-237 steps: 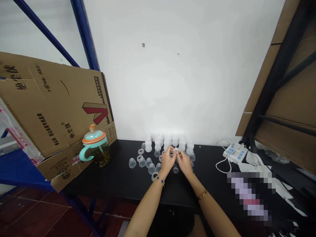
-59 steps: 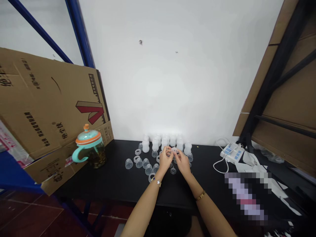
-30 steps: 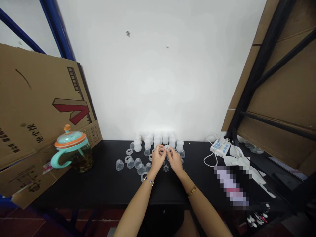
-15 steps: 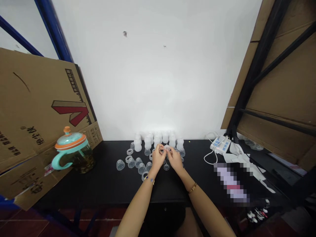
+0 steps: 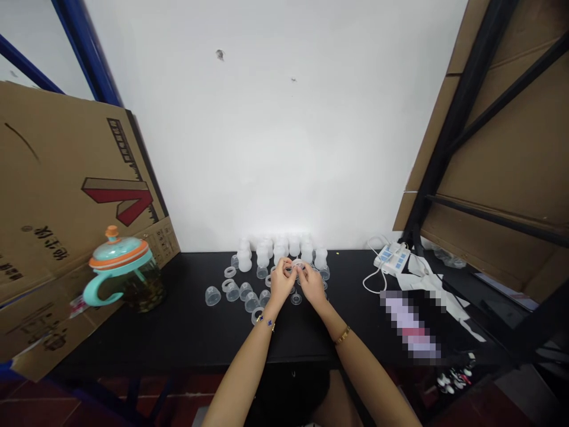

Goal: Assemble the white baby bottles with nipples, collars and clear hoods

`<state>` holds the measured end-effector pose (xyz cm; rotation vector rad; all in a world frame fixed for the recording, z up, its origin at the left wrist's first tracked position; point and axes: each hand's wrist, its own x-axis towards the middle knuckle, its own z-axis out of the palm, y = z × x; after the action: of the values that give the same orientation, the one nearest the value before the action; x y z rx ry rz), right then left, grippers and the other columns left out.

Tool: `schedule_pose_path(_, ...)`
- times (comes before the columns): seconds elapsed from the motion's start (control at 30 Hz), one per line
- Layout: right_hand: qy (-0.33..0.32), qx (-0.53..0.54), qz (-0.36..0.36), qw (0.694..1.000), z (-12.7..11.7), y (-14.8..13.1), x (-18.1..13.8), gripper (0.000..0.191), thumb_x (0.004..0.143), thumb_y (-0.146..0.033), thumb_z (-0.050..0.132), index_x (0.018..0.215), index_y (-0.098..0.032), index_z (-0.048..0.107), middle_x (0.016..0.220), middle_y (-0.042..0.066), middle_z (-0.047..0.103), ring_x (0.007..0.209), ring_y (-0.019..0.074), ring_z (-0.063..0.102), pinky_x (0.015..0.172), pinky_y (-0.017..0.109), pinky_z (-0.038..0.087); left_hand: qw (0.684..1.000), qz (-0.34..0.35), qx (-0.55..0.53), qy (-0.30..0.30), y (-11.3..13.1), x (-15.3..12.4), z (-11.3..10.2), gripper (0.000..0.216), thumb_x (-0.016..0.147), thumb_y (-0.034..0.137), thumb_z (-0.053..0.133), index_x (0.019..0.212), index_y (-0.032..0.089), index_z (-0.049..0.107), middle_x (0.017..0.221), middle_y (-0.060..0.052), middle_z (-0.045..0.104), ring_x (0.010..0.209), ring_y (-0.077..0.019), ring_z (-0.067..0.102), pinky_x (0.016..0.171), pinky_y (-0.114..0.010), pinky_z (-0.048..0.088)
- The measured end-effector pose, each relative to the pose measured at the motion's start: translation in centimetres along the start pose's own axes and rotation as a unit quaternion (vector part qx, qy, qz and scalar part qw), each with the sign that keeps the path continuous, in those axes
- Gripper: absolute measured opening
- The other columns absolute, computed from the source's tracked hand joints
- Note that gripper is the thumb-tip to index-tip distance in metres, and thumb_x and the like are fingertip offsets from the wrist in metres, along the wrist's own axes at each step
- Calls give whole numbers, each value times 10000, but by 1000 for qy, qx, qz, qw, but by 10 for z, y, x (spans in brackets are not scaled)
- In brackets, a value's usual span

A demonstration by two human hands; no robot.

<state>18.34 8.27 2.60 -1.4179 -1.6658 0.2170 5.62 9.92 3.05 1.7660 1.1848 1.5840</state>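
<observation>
My left hand (image 5: 281, 279) and my right hand (image 5: 312, 283) meet above the black table, fingers pinched on a whitish bottle collar ring (image 5: 298, 262). Whether a nipple sits inside the ring I cannot make out. Right below my hands a clear silicone nipple (image 5: 296, 298) lies on the table. To the left are several clear dome caps (image 5: 213, 296) and loose collar rings (image 5: 230, 272). Behind my hands stand white baby bottles (image 5: 244, 260) in rows near the wall. My fingers and palms hide some of the parts.
A teapot-like pitcher (image 5: 122, 267) with a turquoise handle stands at the left by a cardboard sheet (image 5: 57, 196). At the right lie a white power strip (image 5: 392, 258) with its cable, torn white paper (image 5: 429, 283) and a pixelated item (image 5: 411, 326).
The view has shifted slightly, so everything sits a little further left. Both hands keep hold of the collar ring, with hardly any change in their pose.
</observation>
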Motion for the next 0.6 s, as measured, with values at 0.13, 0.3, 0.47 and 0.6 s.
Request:
schedule_pose_path(0.13,2,2,1,1000,0,0,0,389,999,-427,394,1161,-213,675,706,26,701,620,212,643,587,268,410,1000,-5,-1,4,-1,0,0,196,841,352,594,971,211,553,874,-22,722,466,-78,487,502,-208,361)
schedule_pose_path(0.3,3,8,-3,1000,-1,-2,0,384,992,-425,405,1160,-213,677,688,24,696,614,213,644,588,267,411,1000,-9,9,6,-3,1,1,197,837,341,595,979,210,551,870,-19,720,476,-82,494,519,-213,369)
schedule_pose_path(0.47,10,0,-10,1000,-1,-2,0,397,994,-448,401,1134,-210,686,653,24,679,596,214,637,569,267,394,1000,-3,15,9,-1,1,0,184,844,337,591,977,212,569,841,-14,718,492,-97,511,537,-225,381)
schedule_pose_path(0.6,11,-5,-9,1000,0,0,1,409,993,-466,393,1127,-211,684,636,17,662,586,214,628,568,268,388,1000,-5,22,15,2,0,0,173,848,343,581,965,216,584,810,0,712,494,-105,502,540,-231,370)
